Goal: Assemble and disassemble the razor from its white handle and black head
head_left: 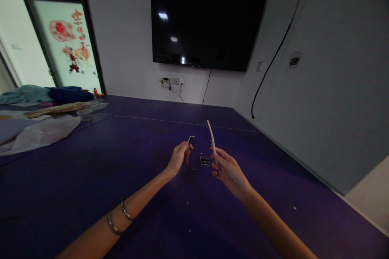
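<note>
My left hand [179, 157] is closed around a small dark-handled tool [190, 140] with a light, bent tip pointing up and right. Its exact kind is too small to make out. My right hand [226, 166] pinches a thin, pale, slightly curved strip [212, 134] near its lower end, and the strip stands up from the fingers. Between the hands, a small dark rectangular piece with silvery parts [204, 160] lies on the dark purple surface [188, 214]. A few tiny white bits are scattered close to it. Both hands are above the surface, apart from each other.
Clear plastic sheeting [45, 131] and folded cloths [69, 94] lie at the left. A black cable [270, 64] hangs down the right wall. Ahead, a television [206, 28] is mounted above wall sockets [172, 81]. A glazed door [63, 36] stands at the far left.
</note>
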`<state>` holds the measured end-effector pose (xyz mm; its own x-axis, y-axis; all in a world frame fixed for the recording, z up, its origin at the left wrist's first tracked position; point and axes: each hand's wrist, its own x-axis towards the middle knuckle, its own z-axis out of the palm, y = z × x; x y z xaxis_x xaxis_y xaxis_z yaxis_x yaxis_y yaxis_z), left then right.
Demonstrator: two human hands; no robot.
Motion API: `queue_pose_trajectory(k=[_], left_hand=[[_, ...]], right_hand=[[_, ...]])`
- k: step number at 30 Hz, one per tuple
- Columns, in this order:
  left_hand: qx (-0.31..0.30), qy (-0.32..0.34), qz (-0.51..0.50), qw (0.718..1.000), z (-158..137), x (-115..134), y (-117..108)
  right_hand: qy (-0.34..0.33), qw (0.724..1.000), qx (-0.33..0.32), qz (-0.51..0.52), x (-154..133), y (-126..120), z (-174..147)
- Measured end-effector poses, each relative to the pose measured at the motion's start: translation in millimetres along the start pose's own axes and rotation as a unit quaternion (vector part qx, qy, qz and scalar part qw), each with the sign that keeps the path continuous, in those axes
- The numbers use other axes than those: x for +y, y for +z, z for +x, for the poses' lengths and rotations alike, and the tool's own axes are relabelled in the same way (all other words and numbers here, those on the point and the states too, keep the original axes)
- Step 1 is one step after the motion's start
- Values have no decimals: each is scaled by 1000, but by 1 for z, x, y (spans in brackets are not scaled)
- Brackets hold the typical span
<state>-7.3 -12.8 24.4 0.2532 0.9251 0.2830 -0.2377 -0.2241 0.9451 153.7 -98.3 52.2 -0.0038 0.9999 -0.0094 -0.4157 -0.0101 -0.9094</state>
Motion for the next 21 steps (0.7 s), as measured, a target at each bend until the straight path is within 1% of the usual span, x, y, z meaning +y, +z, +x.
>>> queue_pose_trajectory(k=[5,8,12,17,21], left_hand=[[-26,27,11,999,-1,-7,1],[-35,33,22,999,-3,-12,2],[-28,44,45,998,-6,-17,5],[-26,49,83,995,-8,-16,7],[-12,62,101,993,-7,-15,6]], right_hand=[[62,996,-34,46,14,-4,-19],[90,993,-28,72,17,-1,-29],[128,988,-21,83,16,4,-37],[119,992,-28,42,18,8,-45],[113,993,-14,25,23,10,-52]])
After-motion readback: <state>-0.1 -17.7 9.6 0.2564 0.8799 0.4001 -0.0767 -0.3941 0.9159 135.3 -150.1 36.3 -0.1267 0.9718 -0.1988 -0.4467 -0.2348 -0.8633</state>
